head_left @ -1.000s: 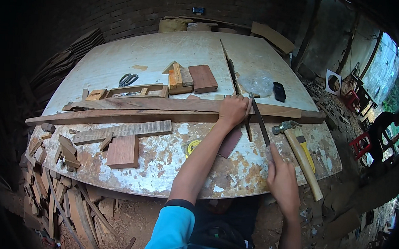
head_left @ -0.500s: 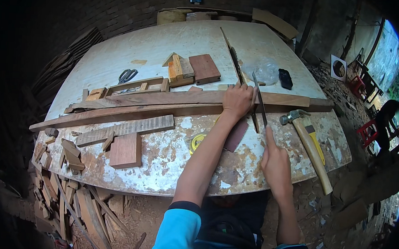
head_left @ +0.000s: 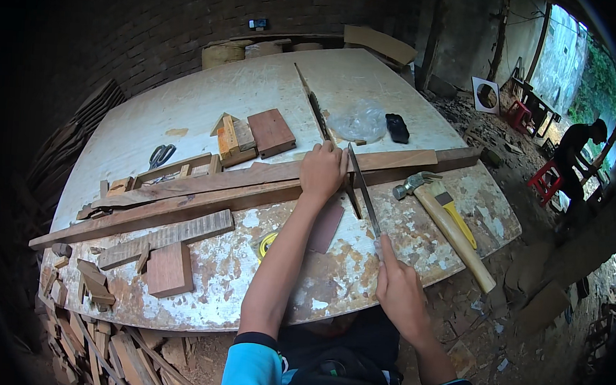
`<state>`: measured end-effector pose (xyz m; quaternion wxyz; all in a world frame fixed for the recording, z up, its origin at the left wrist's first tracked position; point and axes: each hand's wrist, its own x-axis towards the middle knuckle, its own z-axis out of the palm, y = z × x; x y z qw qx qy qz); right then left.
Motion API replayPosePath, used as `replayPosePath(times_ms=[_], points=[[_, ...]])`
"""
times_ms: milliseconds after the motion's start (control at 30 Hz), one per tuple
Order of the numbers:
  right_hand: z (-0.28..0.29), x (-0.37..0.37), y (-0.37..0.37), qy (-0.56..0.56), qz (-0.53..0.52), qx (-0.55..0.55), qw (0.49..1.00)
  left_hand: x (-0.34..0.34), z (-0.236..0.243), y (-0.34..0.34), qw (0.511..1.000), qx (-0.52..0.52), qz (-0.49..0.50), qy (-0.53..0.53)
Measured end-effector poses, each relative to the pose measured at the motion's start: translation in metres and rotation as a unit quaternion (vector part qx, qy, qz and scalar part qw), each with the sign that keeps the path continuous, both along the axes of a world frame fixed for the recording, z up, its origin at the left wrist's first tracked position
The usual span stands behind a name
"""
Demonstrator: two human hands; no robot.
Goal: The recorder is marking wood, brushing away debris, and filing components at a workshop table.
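Observation:
My left hand [head_left: 321, 172] is closed over the long upper board [head_left: 259, 177], which lies with a second long beam [head_left: 144, 218] across the worktable [head_left: 150, 123], beside an upright saw blade [head_left: 316, 110] in a slot. My right hand [head_left: 397, 293] grips a long flat steel file [head_left: 363, 196], its far end reaching over the board just right of my left fingers. Right of that lie a claw hammer [head_left: 453, 237] and a yellow-handled tool [head_left: 461, 223]. A tape measure [head_left: 266, 243] and a flat dark-red piece [head_left: 325, 229] lie by my left forearm.
Wood blocks [head_left: 271, 130], scissors [head_left: 161, 155], a plastic bag [head_left: 358, 121] and a black object [head_left: 396, 127] sit on the table. Offcuts [head_left: 114, 357] are piled below left. At the right, another person [head_left: 574, 159] is by a red stool [head_left: 545, 182].
The file in my right hand slid forward across the board half a second ago and is now drawn back toward me. My left hand stays on the board. The view has shifted.

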<state>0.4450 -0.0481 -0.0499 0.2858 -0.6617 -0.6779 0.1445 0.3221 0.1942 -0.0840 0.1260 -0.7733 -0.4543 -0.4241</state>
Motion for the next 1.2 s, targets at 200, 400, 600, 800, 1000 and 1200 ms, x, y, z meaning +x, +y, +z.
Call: replayPosePath(times_ms=[200, 400, 600, 800, 1000, 1200], points=[[0.021, -0.011, 0.007, -0.041, 0.034, -0.034, 0.998, -0.001, 0.004, -0.001, 0.999, -0.015, 0.034, -0.007], [0.019, -0.020, 0.004, -0.106, 0.012, -0.030, 0.994, 0.007, 0.003, 0.001, 0.999, 0.007, 0.050, -0.014], [-0.013, -0.004, 0.002, -0.040, 0.004, 0.006, 0.999, 0.008, -0.007, 0.006, 0.993, 0.078, 0.083, -0.014], [-0.020, 0.003, 0.001, 0.050, 0.009, 0.013, 0.999, -0.005, -0.007, 0.007, 0.995, 0.096, 0.029, 0.011], [-0.034, 0.007, -0.005, 0.045, -0.013, 0.025, 0.999, 0.002, 0.008, 0.008, 0.990, 0.128, -0.048, -0.018], [-0.038, 0.005, -0.003, 0.014, 0.014, 0.084, 0.996, -0.013, 0.003, 0.008, 0.987, 0.159, -0.036, -0.001]])
